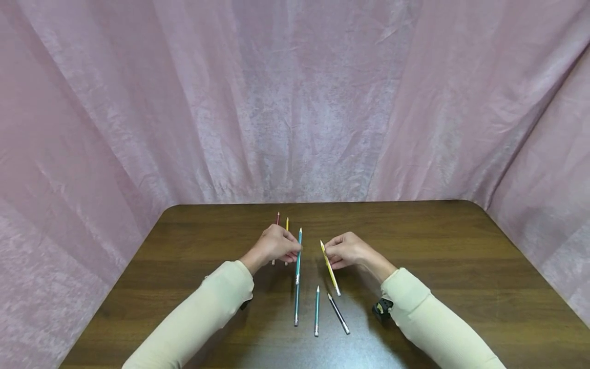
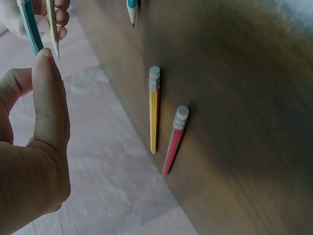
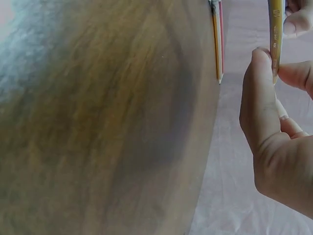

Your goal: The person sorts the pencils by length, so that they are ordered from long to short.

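Observation:
My left hand [image 1: 275,243] pinches a teal pencil [image 1: 298,266] between thumb and fingers, its sharpened tip pointing away from me. Opposite it, my right hand [image 1: 349,250] pinches a yellow pencil [image 1: 331,272] that leans slightly, tip up and to the left. Both pencils are held above the table with a gap between them. Beneath and beyond the left hand lie a red pencil [image 2: 174,143] and an orange-yellow pencil [image 2: 154,117], partly hidden by that hand in the head view. Nearer to me lie a dark teal pencil [image 1: 296,310], another teal pencil [image 1: 317,312] and a black pencil [image 1: 339,314].
Everything lies on a brown wooden table [image 1: 438,241] with rounded far corners. A pink curtain [image 1: 318,102] hangs behind it and along the sides. A dark strap device [image 1: 382,309] sits at the right wrist.

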Available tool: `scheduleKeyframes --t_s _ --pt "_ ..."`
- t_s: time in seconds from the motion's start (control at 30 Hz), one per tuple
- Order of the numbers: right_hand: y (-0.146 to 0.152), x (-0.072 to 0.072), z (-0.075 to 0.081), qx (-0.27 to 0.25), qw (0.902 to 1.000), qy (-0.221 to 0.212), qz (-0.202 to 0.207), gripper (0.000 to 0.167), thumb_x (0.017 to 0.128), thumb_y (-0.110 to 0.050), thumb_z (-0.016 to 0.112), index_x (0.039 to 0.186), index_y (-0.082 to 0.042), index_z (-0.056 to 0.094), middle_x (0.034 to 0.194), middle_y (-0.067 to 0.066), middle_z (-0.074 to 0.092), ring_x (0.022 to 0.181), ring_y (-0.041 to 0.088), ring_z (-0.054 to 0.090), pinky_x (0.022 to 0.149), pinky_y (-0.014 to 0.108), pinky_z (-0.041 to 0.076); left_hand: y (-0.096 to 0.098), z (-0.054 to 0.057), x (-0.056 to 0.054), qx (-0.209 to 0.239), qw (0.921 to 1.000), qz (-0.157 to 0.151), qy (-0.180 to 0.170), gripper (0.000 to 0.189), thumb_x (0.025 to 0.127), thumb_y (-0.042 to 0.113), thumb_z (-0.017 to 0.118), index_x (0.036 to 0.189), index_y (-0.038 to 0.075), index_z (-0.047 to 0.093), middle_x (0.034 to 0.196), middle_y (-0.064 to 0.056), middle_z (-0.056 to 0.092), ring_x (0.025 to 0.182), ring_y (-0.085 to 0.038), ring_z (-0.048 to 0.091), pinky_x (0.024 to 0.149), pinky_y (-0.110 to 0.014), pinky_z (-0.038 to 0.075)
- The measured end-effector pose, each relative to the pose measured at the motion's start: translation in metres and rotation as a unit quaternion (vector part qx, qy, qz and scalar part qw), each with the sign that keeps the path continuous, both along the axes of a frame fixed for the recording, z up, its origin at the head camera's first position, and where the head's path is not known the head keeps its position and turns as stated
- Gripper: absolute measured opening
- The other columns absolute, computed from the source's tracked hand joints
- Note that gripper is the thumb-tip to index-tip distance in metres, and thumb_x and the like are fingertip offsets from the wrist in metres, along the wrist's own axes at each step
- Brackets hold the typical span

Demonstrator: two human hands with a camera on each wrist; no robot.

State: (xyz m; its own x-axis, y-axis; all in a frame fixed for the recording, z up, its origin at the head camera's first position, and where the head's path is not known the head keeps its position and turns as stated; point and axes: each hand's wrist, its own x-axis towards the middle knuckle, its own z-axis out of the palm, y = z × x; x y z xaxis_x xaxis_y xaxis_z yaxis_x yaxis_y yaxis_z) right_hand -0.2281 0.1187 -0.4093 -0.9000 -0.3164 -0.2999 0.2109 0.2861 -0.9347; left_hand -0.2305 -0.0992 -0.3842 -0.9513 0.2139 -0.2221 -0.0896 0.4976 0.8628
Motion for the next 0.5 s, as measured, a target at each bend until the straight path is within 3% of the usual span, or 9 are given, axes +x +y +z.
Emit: scheduleKeyframes --t_s 0.5 --pt "-0.002 -0.015 0.003 0.008 0.9998 0.009 -0.015 0.032 0.083 0.005 0.058 0.113 0.016 0.06 0.082 0.007 0.064 0.074 0.013 0.062 0.076 0.035 0.062 0.007 -0.003 -0.023 -0.008 0.9987 0.048 0.013 0.007 0.083 -0.001 0.069 0.083 -0.005 0.074 0.061 -0.008 0.069 0.051 -0.012 0.066 0.057 -0.027 0.061"
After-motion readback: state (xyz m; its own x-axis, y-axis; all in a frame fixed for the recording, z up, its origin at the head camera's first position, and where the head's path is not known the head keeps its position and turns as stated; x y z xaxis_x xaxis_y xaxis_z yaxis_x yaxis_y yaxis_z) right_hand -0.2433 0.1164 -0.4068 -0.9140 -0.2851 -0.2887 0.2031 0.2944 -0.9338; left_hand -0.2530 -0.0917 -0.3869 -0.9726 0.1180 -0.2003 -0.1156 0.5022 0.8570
